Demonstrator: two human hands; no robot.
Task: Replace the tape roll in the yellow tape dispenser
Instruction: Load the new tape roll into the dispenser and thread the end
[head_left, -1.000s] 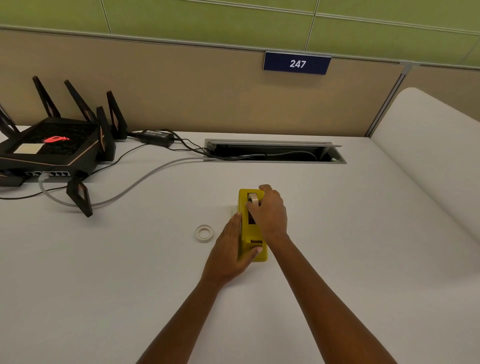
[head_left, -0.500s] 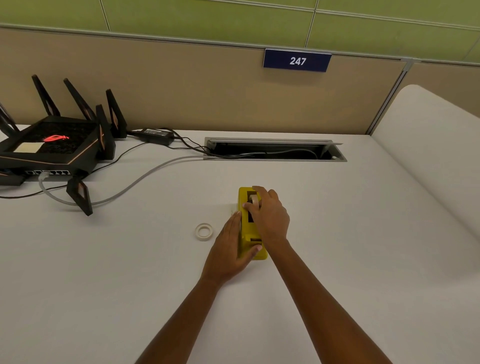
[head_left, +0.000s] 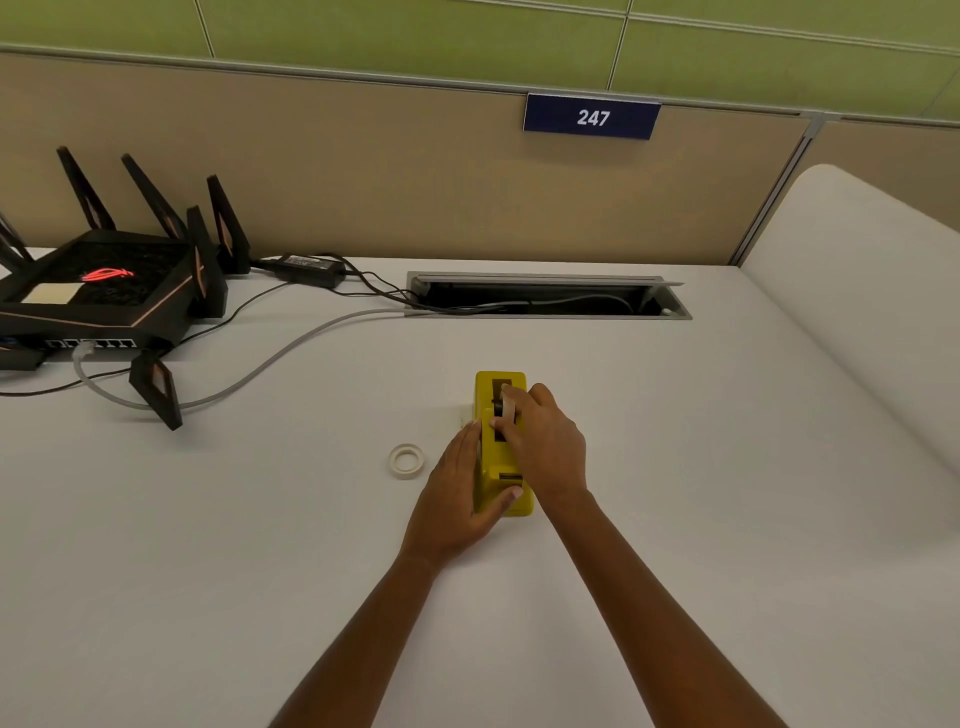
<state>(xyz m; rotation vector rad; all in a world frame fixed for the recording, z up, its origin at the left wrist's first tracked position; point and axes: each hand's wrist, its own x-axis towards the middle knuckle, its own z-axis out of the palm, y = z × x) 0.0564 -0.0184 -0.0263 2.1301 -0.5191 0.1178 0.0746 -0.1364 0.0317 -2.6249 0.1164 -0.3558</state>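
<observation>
The yellow tape dispenser (head_left: 500, 467) lies lengthwise on the white desk, its far end pointing at the wall. My left hand (head_left: 460, 491) clasps its left side, thumb across the near end. My right hand (head_left: 545, 441) is over the dispenser's slot, fingers pinched on a pale tape roll (head_left: 508, 404) standing on edge in the slot. A second, thin whitish tape roll (head_left: 406, 460) lies flat on the desk just left of my left hand.
A black router (head_left: 104, 291) with upright antennas sits at the far left, with a power brick (head_left: 310, 268) and cables running to an open cable tray (head_left: 545, 299) in the desk. A white rounded partition (head_left: 857, 312) borders the right.
My right hand has shifted slightly toward me over the dispenser, still holding the tape roll in the slot. The left hand and the loose roll have stayed put.
</observation>
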